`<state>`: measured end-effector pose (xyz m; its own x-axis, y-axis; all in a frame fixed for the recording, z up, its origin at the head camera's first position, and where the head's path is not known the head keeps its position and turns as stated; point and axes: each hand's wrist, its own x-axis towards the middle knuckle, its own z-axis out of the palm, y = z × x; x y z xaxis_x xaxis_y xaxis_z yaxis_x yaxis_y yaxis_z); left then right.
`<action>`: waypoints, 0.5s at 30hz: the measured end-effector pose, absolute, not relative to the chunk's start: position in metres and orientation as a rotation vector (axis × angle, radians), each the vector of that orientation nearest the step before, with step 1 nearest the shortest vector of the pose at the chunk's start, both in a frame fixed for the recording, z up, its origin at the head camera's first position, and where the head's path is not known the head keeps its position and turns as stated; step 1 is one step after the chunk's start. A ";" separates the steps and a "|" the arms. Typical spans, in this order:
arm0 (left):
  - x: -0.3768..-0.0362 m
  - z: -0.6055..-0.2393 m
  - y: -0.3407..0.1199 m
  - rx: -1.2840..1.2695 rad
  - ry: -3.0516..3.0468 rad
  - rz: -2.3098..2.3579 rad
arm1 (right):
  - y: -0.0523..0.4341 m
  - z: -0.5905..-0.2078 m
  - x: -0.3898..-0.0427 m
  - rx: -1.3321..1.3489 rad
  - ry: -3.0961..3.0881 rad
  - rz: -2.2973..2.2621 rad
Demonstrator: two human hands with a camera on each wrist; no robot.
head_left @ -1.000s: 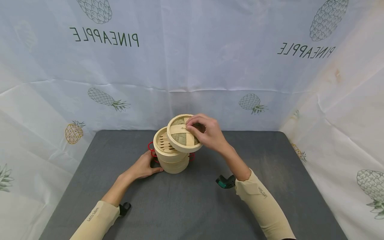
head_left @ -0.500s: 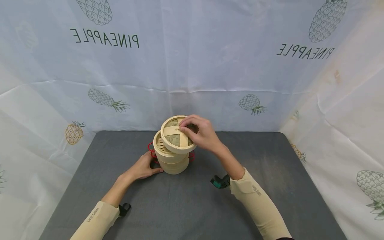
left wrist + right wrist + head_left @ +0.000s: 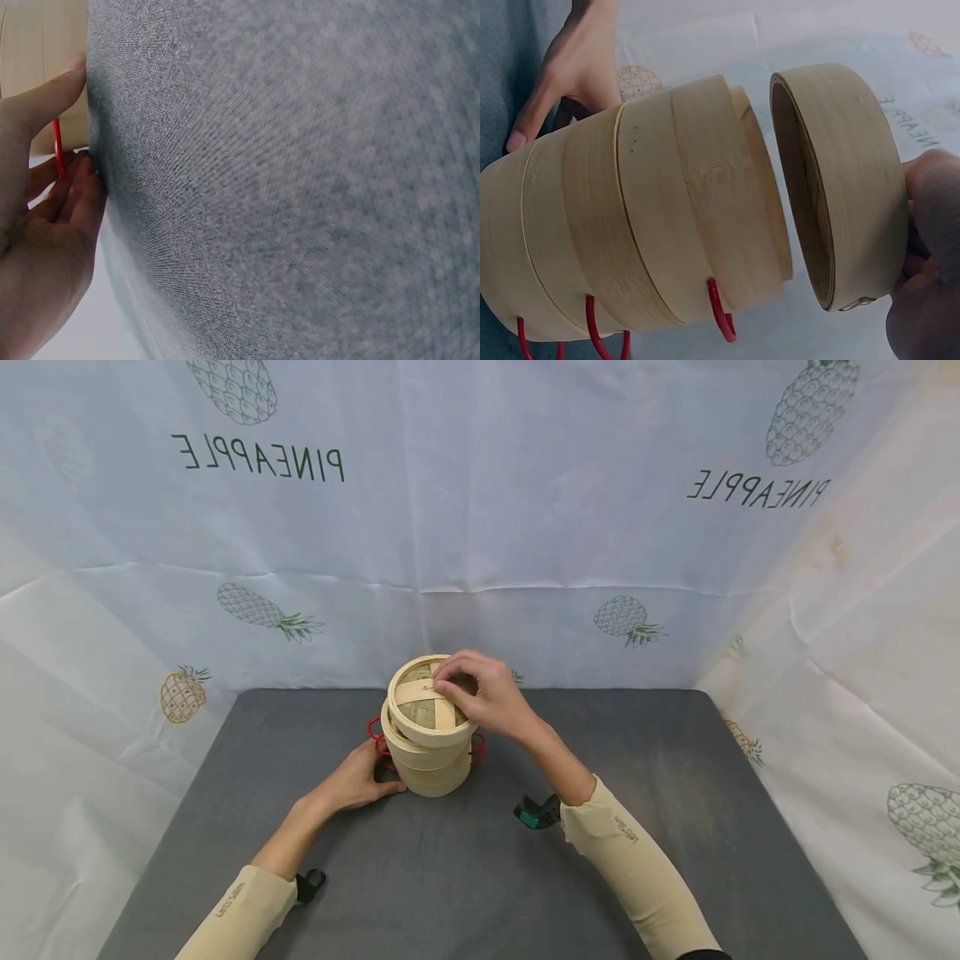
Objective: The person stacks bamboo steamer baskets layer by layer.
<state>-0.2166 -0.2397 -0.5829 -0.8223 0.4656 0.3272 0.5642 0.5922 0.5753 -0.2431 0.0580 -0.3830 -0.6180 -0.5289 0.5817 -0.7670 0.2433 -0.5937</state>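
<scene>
A stack of bamboo steamer baskets point(image 3: 431, 771) with red side handles point(image 3: 477, 749) stands on the table, also large in the right wrist view. My right hand point(image 3: 487, 696) pinches the strap on top of the round bamboo steamer lid point(image 3: 422, 714), holding it over the stack. In the right wrist view a gap separates the lid point(image 3: 855, 180) from the top basket's rim point(image 3: 761, 180). My left hand point(image 3: 360, 779) holds the bottom of the stack at its left. The left wrist view has its thumb point(image 3: 56, 97) along the bamboo wall and curled fingers below, near a red handle point(image 3: 58, 150).
A dark grey table point(image 3: 450, 885) lies under the stack. Behind and at the sides hangs a pale cloth point(image 3: 525, 527) printed with pineapples. Black wrist devices sit by the left sleeve point(image 3: 311, 885) and right sleeve point(image 3: 540, 812).
My right hand has carried the lid leftward and slightly down, from the right of the stack to over its top opening. The left hand has stayed at the base.
</scene>
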 end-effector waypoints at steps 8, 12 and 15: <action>-0.219 -0.591 -0.242 -0.861 -2.669 -1.027 | 0.050 -0.388 -0.243 1.212 -2.277 1.299; -0.223 -0.597 -0.245 -0.845 -2.715 -0.995 | 0.047 -0.390 -0.243 1.208 -2.295 1.288; -0.225 -0.598 -0.245 -0.825 -2.750 -1.009 | 0.046 -0.392 -0.243 1.205 -2.315 1.291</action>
